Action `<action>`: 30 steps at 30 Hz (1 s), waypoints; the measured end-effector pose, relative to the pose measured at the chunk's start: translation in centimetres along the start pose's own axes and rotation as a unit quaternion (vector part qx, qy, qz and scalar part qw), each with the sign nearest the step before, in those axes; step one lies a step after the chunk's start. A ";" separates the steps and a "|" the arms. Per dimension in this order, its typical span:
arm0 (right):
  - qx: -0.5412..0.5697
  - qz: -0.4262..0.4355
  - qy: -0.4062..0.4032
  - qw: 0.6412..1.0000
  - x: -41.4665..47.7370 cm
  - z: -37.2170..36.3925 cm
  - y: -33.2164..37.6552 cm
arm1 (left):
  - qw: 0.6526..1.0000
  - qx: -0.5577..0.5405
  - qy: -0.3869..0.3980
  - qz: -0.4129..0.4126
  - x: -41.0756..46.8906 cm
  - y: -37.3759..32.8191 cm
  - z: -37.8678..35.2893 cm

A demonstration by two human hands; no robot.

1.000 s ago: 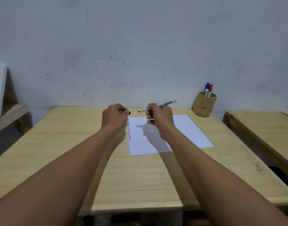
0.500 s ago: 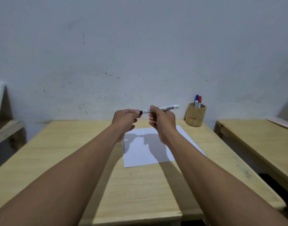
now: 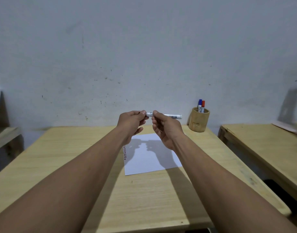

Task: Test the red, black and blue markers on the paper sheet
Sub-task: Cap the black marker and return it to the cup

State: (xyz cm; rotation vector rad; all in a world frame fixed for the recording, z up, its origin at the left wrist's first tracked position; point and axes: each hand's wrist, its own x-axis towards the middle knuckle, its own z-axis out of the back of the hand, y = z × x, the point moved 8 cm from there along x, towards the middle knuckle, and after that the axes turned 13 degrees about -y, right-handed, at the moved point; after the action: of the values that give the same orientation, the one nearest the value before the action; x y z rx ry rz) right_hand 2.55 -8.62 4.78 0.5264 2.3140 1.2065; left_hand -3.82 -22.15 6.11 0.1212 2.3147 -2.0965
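Note:
The black marker [image 3: 168, 115], a white barrel lying level in the air, is gripped by my right hand [image 3: 164, 128] near its left end. My left hand [image 3: 131, 122] is closed over the marker's cap end, which its fingers hide. Both hands hover above the white paper sheet [image 3: 151, 158], which lies on the wooden table [image 3: 63, 158]. Short red and dark dashes [image 3: 124, 151] run down the sheet's left edge. The blue marker [image 3: 199, 105] and the red marker [image 3: 203, 105] stand capped in a wooden cup [image 3: 199, 121] at the back right.
A grey wall rises right behind the table. A second wooden table [image 3: 268, 143] stands to the right across a narrow gap. A wooden shelf [image 3: 5, 137] with a white frame sits at the far left.
My hands came together and rose: the bare black tip seen a second ago is now covered by my left hand's cap end. The view tilted upward.

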 end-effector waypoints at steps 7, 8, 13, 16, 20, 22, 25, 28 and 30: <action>0.029 -0.022 -0.004 0.999 0.2 0.6 0.2 | 1.000 -0.023 0.004 -0.007 0.3 -0.6 0.1; 0.003 -0.011 -0.002 1.000 0.3 0.9 0.5 | 1.000 -0.021 0.002 -0.009 0.4 -0.8 0.2; -0.184 0.069 0.029 0.980 0.5 1.7 2.3 | 0.998 -0.005 -0.025 -0.060 0.8 -2.5 0.4; -0.318 0.154 0.047 0.934 0.6 1.8 3.8 | 0.990 0.058 -0.028 -0.124 0.9 -3.8 -0.5; -0.369 0.218 0.057 0.902 0.8 2.2 5.5 | 0.974 0.128 -0.006 -0.186 0.7 -4.6 -2.8; -0.416 0.243 0.057 0.874 1.1 2.5 6.3 | 0.968 0.149 0.012 -0.202 0.5 -4.7 -4.5; -0.463 0.273 0.049 0.842 1.8 3.4 8.0 | 0.965 0.139 -0.003 -0.224 0.3 -5.1 -6.9; -0.473 0.281 0.026 0.834 3.4 5.1 10.0 | 0.963 0.127 -0.019 -0.239 0.3 -5.5 -9.5; -0.470 0.282 0.005 0.836 4.7 6.5 11.5 | 0.965 0.122 -0.001 -0.233 0.6 -5.2 -11.8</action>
State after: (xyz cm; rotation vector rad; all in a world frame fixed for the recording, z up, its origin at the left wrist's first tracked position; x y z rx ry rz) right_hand 3.75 4.35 9.99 0.8135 1.2744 2.3806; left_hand -4.31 -10.90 12.46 -0.4701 2.2383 -2.5807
